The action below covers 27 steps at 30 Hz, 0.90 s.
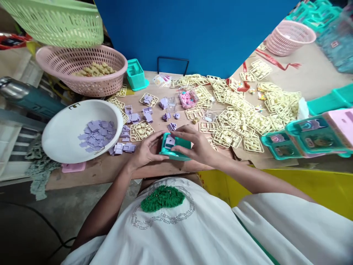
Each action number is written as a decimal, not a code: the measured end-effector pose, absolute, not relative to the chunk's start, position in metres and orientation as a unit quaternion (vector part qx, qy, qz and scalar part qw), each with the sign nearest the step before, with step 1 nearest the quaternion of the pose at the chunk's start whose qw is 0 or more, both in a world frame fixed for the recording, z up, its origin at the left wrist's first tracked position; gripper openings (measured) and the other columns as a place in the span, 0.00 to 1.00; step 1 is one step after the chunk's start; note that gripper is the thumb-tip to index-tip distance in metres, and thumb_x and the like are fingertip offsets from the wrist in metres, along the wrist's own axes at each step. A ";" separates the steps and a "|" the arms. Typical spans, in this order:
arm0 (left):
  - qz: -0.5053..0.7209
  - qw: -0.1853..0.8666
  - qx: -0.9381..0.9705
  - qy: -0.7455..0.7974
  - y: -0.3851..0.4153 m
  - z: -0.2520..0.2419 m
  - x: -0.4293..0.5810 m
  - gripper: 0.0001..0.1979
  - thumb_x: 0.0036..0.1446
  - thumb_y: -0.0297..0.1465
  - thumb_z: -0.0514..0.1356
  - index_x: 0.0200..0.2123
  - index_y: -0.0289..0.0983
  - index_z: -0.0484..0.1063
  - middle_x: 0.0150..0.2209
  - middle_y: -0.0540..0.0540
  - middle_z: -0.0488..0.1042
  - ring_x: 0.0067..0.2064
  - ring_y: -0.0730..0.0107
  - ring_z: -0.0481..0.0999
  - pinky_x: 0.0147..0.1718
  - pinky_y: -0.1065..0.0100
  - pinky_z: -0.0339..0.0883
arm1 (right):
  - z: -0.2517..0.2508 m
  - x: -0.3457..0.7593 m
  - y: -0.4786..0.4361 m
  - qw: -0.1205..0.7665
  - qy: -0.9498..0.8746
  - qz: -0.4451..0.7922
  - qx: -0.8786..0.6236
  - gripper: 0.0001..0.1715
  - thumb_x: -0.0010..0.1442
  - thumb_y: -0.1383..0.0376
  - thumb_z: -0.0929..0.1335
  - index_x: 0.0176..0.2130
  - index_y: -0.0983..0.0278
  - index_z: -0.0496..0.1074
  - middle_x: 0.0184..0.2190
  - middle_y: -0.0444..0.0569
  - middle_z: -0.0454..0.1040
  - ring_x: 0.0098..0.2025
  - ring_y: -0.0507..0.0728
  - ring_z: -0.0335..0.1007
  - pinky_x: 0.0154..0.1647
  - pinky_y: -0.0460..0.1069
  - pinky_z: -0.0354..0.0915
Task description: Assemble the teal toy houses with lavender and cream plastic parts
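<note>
Near the table's front edge, my left hand (147,150) grips the left end of a small teal plastic box (180,156), thumb along its near side. A lilac plastic piece (170,141) with a round detail sits inside the box at its left end. My right hand (197,145) reaches over the box from the right, its thumb and fingers closed around the lilac piece. The fingertips partly hide that piece. Just beyond my hands lie loose purple parts (172,126) and a cream part frame (141,131).
A white bowl (55,129) of lilac pieces and a pink basket (82,88) stand at left. Cream part frames (237,106) are heaped right of centre. Teal toy units (311,134) stand at right. A blue panel (179,33) closes off the back.
</note>
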<state>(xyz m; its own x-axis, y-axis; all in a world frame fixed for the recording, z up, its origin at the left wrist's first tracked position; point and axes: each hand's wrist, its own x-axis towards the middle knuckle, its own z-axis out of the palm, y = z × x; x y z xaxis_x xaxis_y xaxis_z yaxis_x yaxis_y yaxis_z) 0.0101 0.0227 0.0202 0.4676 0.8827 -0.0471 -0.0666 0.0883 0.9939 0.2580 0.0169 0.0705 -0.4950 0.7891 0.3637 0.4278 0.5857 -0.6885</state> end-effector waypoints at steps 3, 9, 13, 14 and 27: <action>0.365 0.629 0.575 0.376 0.020 0.016 0.011 0.50 0.40 0.39 0.83 0.67 0.41 0.71 0.71 0.38 0.69 0.72 0.44 0.69 0.74 0.50 0.62 | 0.065 0.253 0.013 0.370 -0.810 0.278 -0.360 0.24 0.72 0.54 0.70 0.61 0.61 0.78 0.49 0.58 0.77 0.50 0.62 0.77 0.52 0.57 0.76; 0.367 0.603 0.584 0.400 0.015 0.009 0.011 0.51 0.41 0.42 0.82 0.68 0.41 0.70 0.73 0.37 0.65 0.73 0.43 0.68 0.73 0.50 0.63 | 0.059 0.251 0.009 0.384 -0.814 0.257 -0.350 0.22 0.74 0.57 0.68 0.62 0.61 0.77 0.51 0.59 0.76 0.51 0.63 0.74 0.52 0.60 0.75; 0.370 0.607 0.583 0.393 0.014 0.010 0.014 0.52 0.42 0.43 0.81 0.69 0.40 0.68 0.73 0.38 0.66 0.73 0.45 0.67 0.73 0.52 0.63 | 0.057 0.252 0.016 0.372 -0.812 0.283 -0.350 0.22 0.73 0.54 0.69 0.58 0.63 0.80 0.49 0.59 0.76 0.50 0.63 0.75 0.53 0.59 0.74; 0.369 0.612 0.581 0.389 0.013 0.011 0.015 0.52 0.42 0.43 0.81 0.69 0.40 0.68 0.73 0.37 0.66 0.74 0.45 0.66 0.73 0.53 0.62 | 0.056 0.252 0.018 0.372 -0.813 0.287 -0.345 0.22 0.73 0.54 0.69 0.58 0.63 0.81 0.49 0.59 0.76 0.50 0.63 0.75 0.53 0.59 0.74; 0.389 0.645 0.524 0.398 -0.015 0.016 0.033 0.54 0.50 0.46 0.78 0.73 0.45 0.55 0.75 0.36 0.60 0.76 0.49 0.62 0.73 0.52 0.61 | 0.054 0.256 -0.009 0.407 -0.773 0.285 -0.395 0.21 0.71 0.57 0.71 0.60 0.61 0.79 0.56 0.59 0.73 0.59 0.64 0.72 0.62 0.62 0.71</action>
<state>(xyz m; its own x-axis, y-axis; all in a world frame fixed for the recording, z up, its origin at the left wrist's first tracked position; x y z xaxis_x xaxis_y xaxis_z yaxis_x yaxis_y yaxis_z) 0.0328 -0.0153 0.0158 0.3811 0.9185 -0.1050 -0.0842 0.1476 0.9855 0.2562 -0.0086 0.0538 -0.3570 0.8422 0.4040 0.3786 0.5259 -0.7617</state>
